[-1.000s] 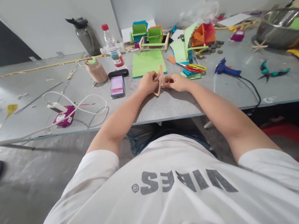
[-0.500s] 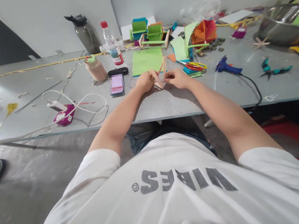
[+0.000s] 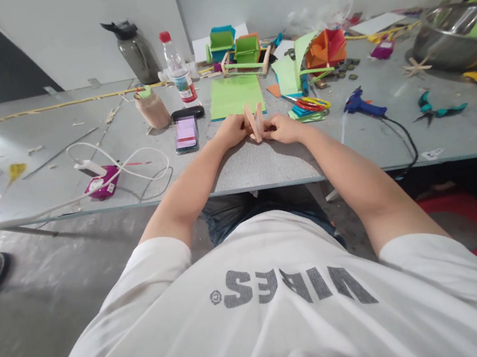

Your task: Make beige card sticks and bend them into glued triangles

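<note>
Between my hands, near the table's front edge, stand flat wooden sticks (image 3: 253, 125) joined at angles. My left hand (image 3: 232, 131) is closed on their left side, and my right hand (image 3: 281, 128) pinches them from the right. Just behind lies a sheet of green paper (image 3: 234, 96). Scissors with red and yellow handles (image 3: 311, 103) rest to the right of my right hand, on small coloured paper pieces. A phone (image 3: 186, 133) is left of my left hand. How the sticks meet at the bottom is partly hidden by my fingers.
A wooden cup (image 3: 152, 110), a red-capped bottle (image 3: 181, 78) and a dark jug (image 3: 138, 55) stand back left. Green and orange paper models (image 3: 247, 50) are behind. A blue glue gun (image 3: 363, 104), teal pliers (image 3: 437, 110) and a metal bowl (image 3: 440, 44) lie right; a purple power socket (image 3: 103, 183) sits left.
The wooden sticks have turned between my hands: their upper ends stand more upright and closer together. My hands have shifted only slightly and still hold them.
</note>
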